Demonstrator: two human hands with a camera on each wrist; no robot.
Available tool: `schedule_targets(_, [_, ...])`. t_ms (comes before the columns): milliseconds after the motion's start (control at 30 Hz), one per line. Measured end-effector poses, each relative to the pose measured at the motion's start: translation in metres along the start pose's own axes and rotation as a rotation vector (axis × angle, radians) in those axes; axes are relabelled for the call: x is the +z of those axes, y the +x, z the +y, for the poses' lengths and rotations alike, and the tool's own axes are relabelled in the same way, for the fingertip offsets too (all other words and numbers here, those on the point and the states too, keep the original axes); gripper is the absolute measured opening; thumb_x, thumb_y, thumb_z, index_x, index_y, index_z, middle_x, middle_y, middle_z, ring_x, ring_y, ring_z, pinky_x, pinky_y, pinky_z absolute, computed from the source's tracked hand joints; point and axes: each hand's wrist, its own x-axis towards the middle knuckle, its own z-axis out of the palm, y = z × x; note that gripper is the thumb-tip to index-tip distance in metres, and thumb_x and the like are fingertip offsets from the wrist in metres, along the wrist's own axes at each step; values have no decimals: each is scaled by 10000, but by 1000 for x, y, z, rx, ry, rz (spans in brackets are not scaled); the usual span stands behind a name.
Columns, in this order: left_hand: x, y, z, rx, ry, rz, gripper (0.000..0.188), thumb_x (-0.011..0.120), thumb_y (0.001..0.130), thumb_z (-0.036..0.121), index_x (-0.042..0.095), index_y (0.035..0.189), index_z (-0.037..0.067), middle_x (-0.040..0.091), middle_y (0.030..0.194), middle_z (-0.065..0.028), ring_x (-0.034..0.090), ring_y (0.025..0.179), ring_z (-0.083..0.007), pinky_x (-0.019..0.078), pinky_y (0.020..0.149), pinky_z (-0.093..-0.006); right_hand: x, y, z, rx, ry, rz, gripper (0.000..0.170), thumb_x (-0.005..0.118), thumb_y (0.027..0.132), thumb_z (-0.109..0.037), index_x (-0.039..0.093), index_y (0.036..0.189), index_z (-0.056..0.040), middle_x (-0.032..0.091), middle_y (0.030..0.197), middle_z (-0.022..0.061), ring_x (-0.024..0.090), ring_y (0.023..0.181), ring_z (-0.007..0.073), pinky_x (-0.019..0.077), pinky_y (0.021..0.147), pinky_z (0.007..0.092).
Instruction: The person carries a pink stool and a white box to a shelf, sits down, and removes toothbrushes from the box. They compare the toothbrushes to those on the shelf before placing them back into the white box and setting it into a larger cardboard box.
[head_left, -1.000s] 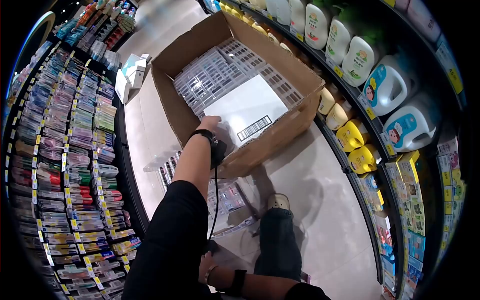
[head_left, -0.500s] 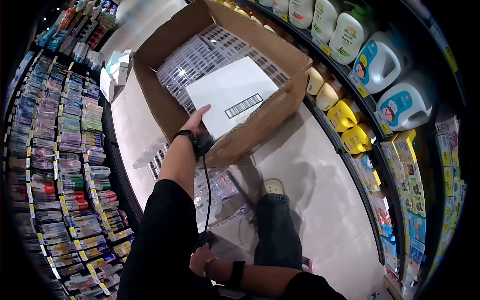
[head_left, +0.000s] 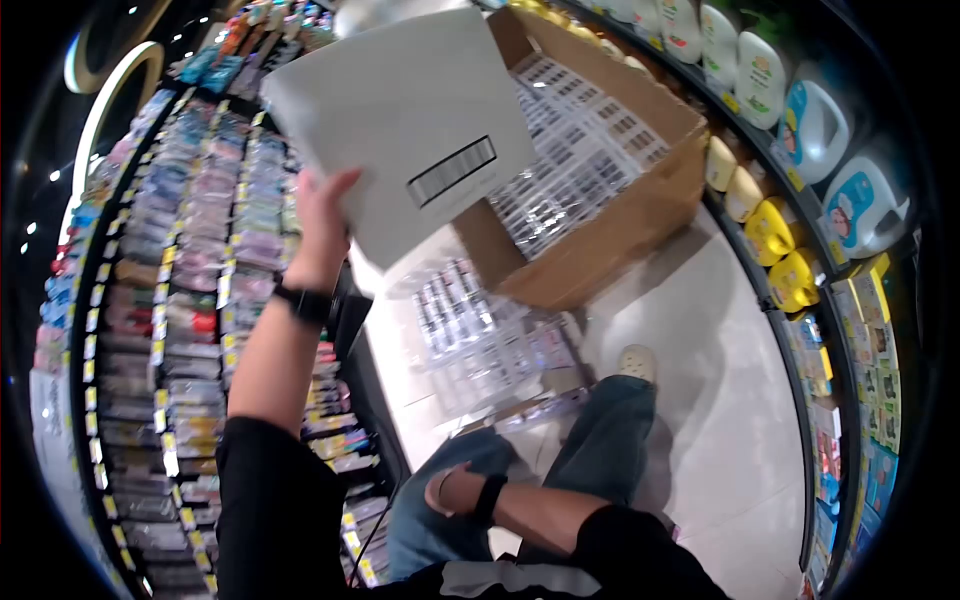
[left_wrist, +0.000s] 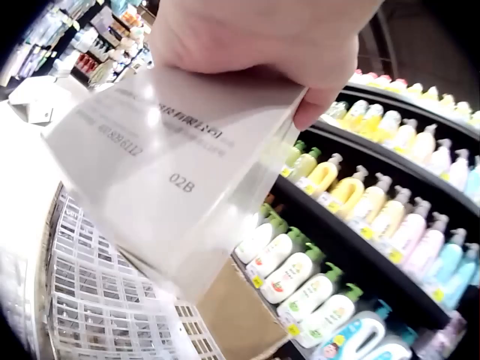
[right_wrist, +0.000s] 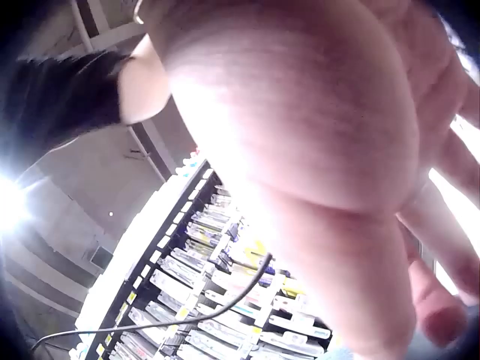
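Note:
My left hand [head_left: 325,220] grips the near left edge of a white box [head_left: 410,100] with a barcode, its thumb lying on the barcode face. The box is lifted, left of the open cardboard carton [head_left: 600,250]. In the left wrist view printed lettering and "02B" show on one side of the box [left_wrist: 161,161], and the fingers curl over its edge. Inside the carton lie clear plastic trays with a grid pattern [head_left: 580,130]. My right hand [head_left: 455,490] is low by my thigh, empty, with fingers loosely bent in the right wrist view.
More clear plastic organizers [head_left: 470,340] stand on the floor before the carton. On the left runs a rack of hanging packets [head_left: 190,290]. Along the right, a shelf holds white bottles [head_left: 760,75] and yellow bottles [head_left: 770,235]. A thin black cable [right_wrist: 225,307] crosses the right wrist view.
My left hand has lifted the white box out of the carton and carried it up and left. The trays beneath it now show. My right hand stays low near my legs.

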Motion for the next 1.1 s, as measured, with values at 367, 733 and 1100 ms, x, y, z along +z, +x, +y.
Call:
schedule_targets(367, [-186, -478, 233, -81, -378, 671, 643, 522, 604, 270, 385, 1149, -41, 510, 1047, -166, 514, 949, -287, 431, 794, -359, -32, -109, -119, -140, 56, 249, 292, 560, 763, -278, 596, 920, -34, 621, 837, 98, 589, 802, 231, 452, 723, 342])
schedule_targets(733, [-292, -741, 200, 265, -280, 923, 590, 552, 587, 206, 405, 1092, -61, 518, 977, -146, 533, 876, -264, 430, 772, -337, 45, -173, -356, -396, 124, 467, 215, 580, 771, -146, 567, 950, -27, 580, 917, 82, 553, 867, 182, 434, 752, 256])
schedule_targets(1100, [-285, -866, 198, 232, 62, 1355, 737, 701, 544, 178, 335, 1151, -20, 494, 1016, -107, 501, 913, -205, 395, 816, -320, 47, 9, -505, -973, -370, 620, 626, 762, 558, -282, 494, 1077, -58, 443, 1173, 124, 419, 1090, 291, 343, 906, 387])
